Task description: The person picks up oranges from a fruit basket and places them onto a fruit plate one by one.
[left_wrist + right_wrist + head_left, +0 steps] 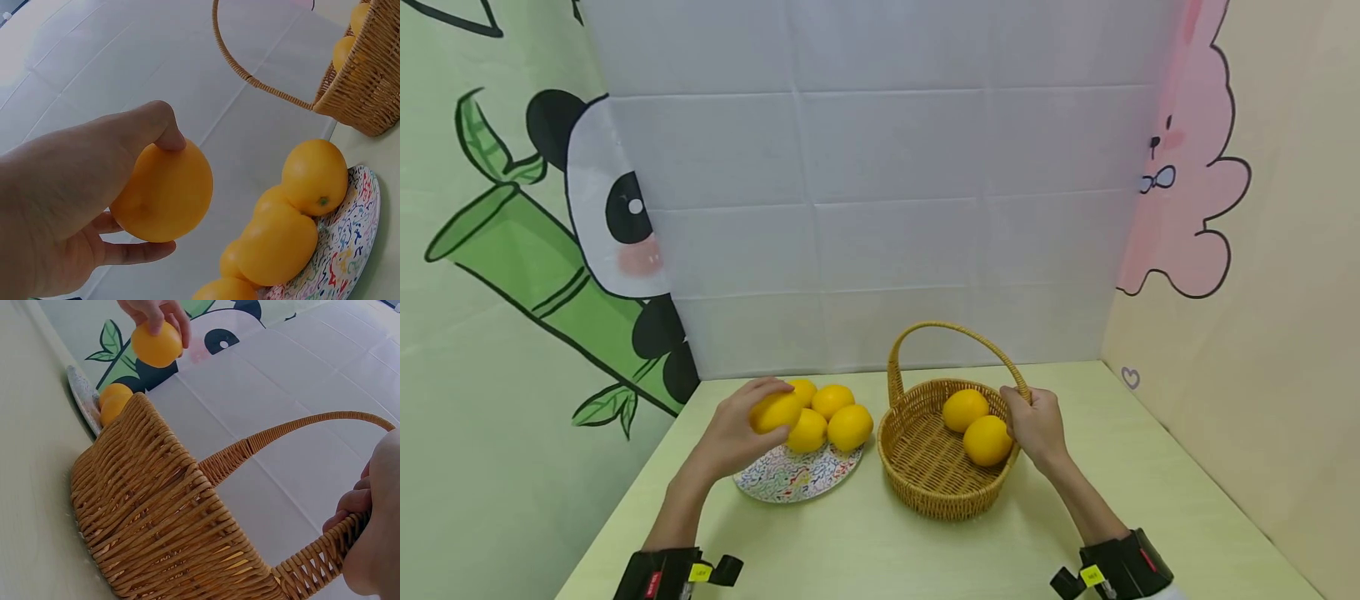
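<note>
Pale table (pixel 940 558) carries a plate (pixel 790 492) and basket (pixel 947 507); left grip (pixel 733 429) curls around one orange (pixel 771 413) (in the air), right grip (pixel 1039 425) around the handle (pixel 955 326).

It looked like a small staged booth: a creased pale sheet (pixel 887 150) covered the upper middle, a cartoon panda (pixel 597 237) decorated the left, a pink cartoon animal (pixel 1187 204) the upper right, and a pale counter (pixel 887 558) spanned the bottom.

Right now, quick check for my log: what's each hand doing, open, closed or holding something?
Left hand: holding an orange between thumb and fingers.
Right hand: closed, holding the basket handle.
</note>
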`<action>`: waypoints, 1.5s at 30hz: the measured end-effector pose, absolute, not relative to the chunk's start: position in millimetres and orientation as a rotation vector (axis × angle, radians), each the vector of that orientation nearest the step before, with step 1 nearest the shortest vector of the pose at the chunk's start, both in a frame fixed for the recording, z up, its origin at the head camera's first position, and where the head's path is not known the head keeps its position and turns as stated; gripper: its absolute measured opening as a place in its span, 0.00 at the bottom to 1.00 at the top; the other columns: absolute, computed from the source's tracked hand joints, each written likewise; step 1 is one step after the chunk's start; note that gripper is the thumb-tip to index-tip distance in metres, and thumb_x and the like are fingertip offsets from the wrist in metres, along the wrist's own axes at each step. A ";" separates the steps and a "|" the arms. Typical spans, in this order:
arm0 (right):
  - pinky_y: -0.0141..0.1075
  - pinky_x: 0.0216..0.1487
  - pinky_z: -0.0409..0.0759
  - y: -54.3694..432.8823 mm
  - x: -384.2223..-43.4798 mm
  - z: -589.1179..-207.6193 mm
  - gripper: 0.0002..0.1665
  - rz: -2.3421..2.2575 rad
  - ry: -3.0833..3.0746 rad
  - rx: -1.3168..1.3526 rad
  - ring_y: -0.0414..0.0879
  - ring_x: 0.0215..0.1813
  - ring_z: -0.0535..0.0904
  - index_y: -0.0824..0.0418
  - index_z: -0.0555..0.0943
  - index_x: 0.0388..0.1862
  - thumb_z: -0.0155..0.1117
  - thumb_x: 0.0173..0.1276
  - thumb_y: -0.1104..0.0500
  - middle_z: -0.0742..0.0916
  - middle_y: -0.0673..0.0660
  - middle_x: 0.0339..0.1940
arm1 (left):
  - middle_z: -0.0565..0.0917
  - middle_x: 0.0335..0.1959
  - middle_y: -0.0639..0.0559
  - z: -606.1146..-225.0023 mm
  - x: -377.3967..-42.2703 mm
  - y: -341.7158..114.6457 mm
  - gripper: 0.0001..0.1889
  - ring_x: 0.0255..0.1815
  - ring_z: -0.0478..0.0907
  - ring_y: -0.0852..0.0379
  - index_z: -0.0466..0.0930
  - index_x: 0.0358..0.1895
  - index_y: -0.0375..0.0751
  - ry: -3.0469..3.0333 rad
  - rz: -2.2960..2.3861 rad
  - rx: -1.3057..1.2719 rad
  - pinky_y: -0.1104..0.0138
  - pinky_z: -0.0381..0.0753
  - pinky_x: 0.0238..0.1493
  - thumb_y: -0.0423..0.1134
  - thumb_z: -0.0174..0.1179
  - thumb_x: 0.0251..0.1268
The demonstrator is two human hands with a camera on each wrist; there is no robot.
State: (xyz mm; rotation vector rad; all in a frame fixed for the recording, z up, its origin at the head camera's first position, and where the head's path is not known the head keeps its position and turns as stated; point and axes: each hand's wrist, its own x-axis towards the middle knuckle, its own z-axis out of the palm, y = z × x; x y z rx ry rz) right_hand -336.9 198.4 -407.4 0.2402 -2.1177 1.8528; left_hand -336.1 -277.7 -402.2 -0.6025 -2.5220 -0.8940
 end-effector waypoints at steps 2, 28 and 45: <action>0.28 0.15 0.58 198.8 -337.1 -407.7 0.32 1.857 -2.115 0.245 0.36 0.12 0.60 0.55 0.67 0.16 0.57 0.88 0.59 0.69 0.44 0.09 | 0.81 0.77 0.44 -404.6 -336.5 -284.5 0.31 0.72 0.84 0.39 0.85 0.73 0.47 -2.532 -0.880 -0.591 0.55 0.90 0.68 0.33 0.78 0.66; 0.28 0.15 0.58 198.9 -338.4 -407.4 0.32 1.882 -2.106 0.243 0.36 0.12 0.60 0.55 0.67 0.15 0.57 0.88 0.59 0.68 0.44 0.09 | 0.81 0.76 0.36 -435.6 -344.0 -322.0 0.30 0.77 0.79 0.27 0.88 0.69 0.42 -2.645 -0.887 -0.565 0.32 0.84 0.73 0.29 0.80 0.60; 0.28 0.15 0.58 197.1 -336.7 -405.3 0.32 1.858 -2.120 0.224 0.37 0.12 0.60 0.56 0.68 0.16 0.57 0.88 0.58 0.69 0.44 0.08 | 0.84 0.72 0.36 -453.2 -356.7 -322.2 0.30 0.76 0.79 0.27 0.90 0.65 0.39 -2.690 -0.798 -0.583 0.30 0.79 0.77 0.25 0.80 0.55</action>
